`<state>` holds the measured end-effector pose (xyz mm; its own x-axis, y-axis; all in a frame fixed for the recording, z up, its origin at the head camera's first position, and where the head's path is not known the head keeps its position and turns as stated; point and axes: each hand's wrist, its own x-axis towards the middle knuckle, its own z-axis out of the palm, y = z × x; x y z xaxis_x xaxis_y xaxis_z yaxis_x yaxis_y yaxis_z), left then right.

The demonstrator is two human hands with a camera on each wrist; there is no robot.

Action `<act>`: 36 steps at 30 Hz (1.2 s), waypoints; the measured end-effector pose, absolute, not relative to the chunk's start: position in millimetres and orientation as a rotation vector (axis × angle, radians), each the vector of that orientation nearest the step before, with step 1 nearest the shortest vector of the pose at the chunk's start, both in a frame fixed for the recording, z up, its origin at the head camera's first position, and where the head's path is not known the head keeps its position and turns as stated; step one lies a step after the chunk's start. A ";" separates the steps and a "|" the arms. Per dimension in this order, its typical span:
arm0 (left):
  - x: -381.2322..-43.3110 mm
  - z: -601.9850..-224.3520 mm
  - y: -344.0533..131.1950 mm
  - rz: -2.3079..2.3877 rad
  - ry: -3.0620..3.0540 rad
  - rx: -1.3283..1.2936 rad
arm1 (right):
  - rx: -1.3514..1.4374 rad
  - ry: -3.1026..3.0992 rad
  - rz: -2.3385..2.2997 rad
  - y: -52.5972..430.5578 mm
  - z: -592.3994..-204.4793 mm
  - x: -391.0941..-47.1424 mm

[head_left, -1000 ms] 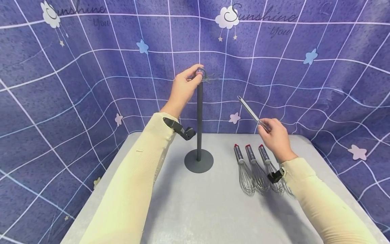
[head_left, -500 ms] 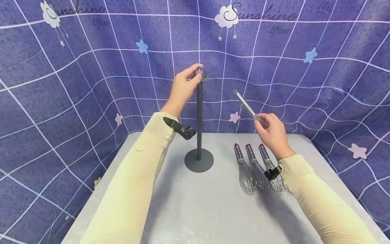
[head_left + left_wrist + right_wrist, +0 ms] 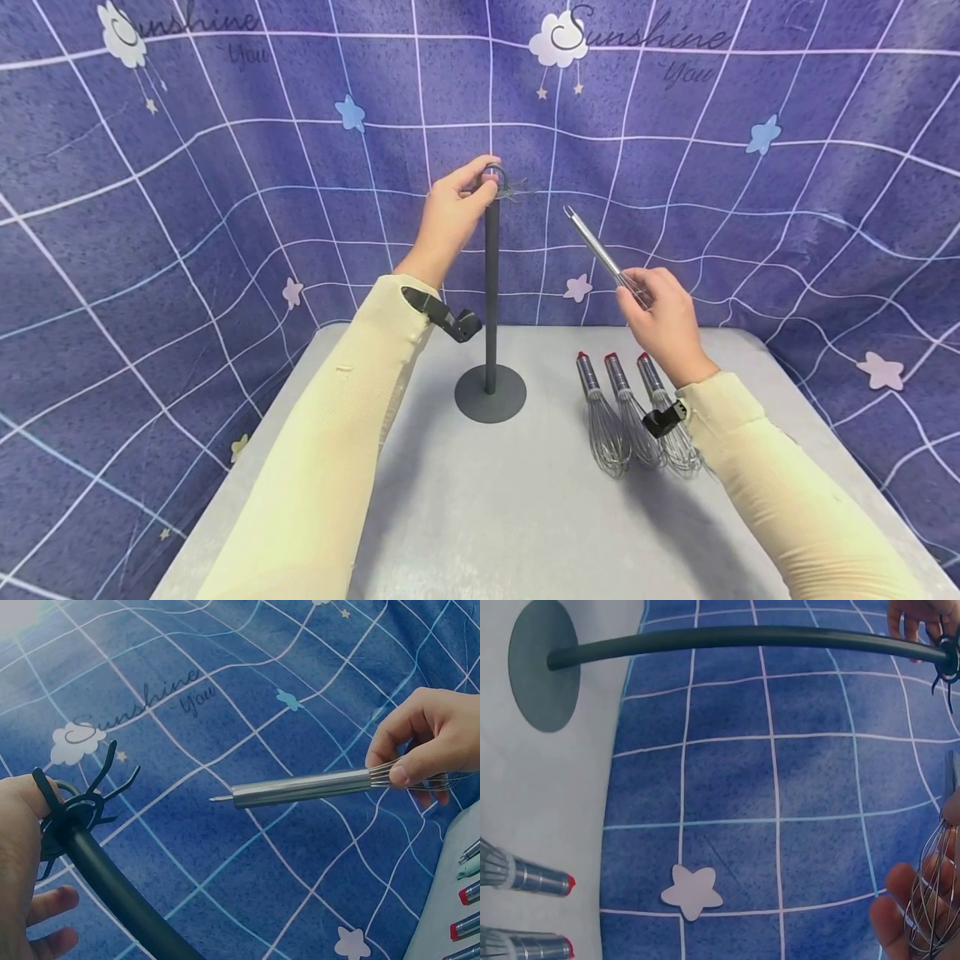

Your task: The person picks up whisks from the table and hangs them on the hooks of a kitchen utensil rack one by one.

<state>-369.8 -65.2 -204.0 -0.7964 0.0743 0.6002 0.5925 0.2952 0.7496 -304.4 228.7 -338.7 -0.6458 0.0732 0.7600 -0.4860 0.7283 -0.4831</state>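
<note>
My left grip [image 3: 452, 204] pinches the slim dark grey stand [image 3: 491, 292] at its top ring, its round base near the back edge of the pale grey worktop [image 3: 465, 508]. My right grip [image 3: 663, 312] pinches the wire loops of a silver metal whisk [image 3: 595, 242] in the air, handle tilted up toward the stand's top but apart from it. Three silver, red-tipped wire whisks [image 3: 624, 392] lie side by side toward the worktop's right back corner.

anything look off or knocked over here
Only the backdrop looks slightly off: it hangs rumpled and wavy. The stand is upright, the left hand at its top; the red-tipped whisks lie side by side. The whisk in the right hand shows no visible damage.
</note>
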 end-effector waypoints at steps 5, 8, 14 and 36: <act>-369.0 -203.4 -65.3 -1.508 -2.127 -0.581 | 0.332 -2.095 0.882 223.4 -336.1 -304.6; -367.3 -204.3 -66.0 -1.496 -2.143 -0.559 | 0.343 -2.085 0.877 220.1 -335.9 -304.3; -366.7 -205.3 -65.8 -1.485 -2.146 -0.556 | 0.366 -2.045 0.876 216.0 -333.3 -303.9; -369.6 -202.6 -63.9 -1.481 -2.147 -0.556 | 0.444 -1.987 0.962 198.1 -321.4 -305.6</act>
